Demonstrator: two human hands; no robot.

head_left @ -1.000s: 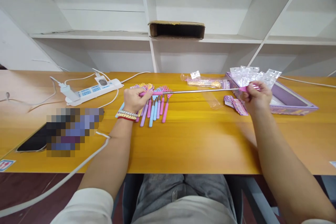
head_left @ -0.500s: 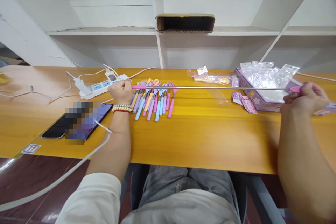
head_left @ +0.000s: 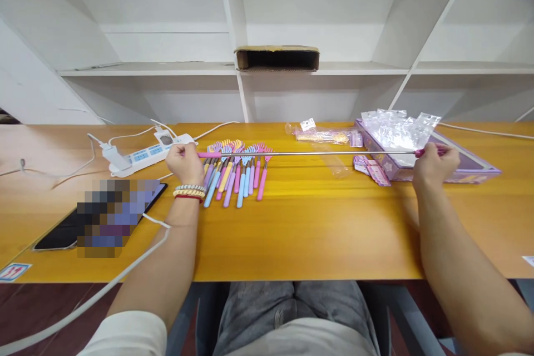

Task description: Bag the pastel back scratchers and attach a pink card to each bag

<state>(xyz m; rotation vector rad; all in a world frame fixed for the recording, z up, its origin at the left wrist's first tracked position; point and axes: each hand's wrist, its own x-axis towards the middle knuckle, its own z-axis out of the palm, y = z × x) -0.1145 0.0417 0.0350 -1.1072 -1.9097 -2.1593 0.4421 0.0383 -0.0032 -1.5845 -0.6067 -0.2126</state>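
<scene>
A telescopic back scratcher (head_left: 317, 153) is stretched level above the table, its thin metal rod drawn out long. My left hand (head_left: 185, 163) is closed around its pink handle. At the other end, my right hand (head_left: 435, 165) grips the pink head, mostly hidden by the fingers. Beneath the rod, nearer my left hand, lie several collapsed back scratchers (head_left: 236, 175) side by side, with pink, blue, purple and yellow handles and claw heads pointing away from me. Just behind my right hand stands a purple box (head_left: 475, 169) holding clear plastic bags (head_left: 396, 128).
A white power strip (head_left: 146, 154) with plugs and cables lies behind my left hand. Two dark devices (head_left: 56, 233), partly blurred, rest at left, a cable crossing near my forearm. Purple packets (head_left: 377, 172) and a plastic-wrapped bundle (head_left: 321, 137) lie right of centre. A cardboard box (head_left: 277, 59) sits on the shelf.
My right hand has come closer to my left, and the back scratcher's rod spans a shorter stretch. The view has tilted up slightly and shifted right. Both hands keep their hold.
</scene>
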